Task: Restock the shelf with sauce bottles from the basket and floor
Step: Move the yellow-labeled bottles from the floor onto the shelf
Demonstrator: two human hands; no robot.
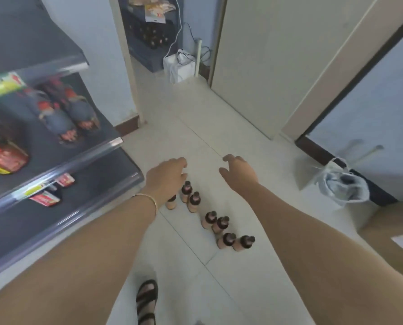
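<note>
A grey metal shelf (pixel 62 160) runs along the left side, its tiers blurred. On the middle tier a few dark bottles with red caps (pixel 64 118) lie or lean near the right end, and red packets (pixel 8 158) sit further left. Red price tags (pixel 65 179) hang from the front rail of the tier below.

The left hand (pixel 165 177) reaches out over the floor just right of the shelf's corner, back upward, fingers loosely bent downward and holding nothing that can be seen. A thin gold bangle (pixel 148 199) circles its wrist. Directly beneath and just nearer than this hand stand the sauce bottles (pixel 220 224), seven of them upright on the pale tiled floor (pixel 195 141). They have dark caps and tan labels and form a loose line running from the far left to the near right. The farthest-left one is partly hidden behind the wrist.

A foot in a black sandal (pixel 146 299) shows at the near edge. The right hand (pixel 239 171) hangs in the air to the right of the bottles, fingers spread and slightly curved, thumb apart, touching nothing.

Far off, through a doorway, stand a dark crate (pixel 148 50) and a white bag (pixel 179 66). On the right a pale plastic bag (pixel 343 186) rests against the wall, with a cardboard box (pixel 392 231) nearer.
</note>
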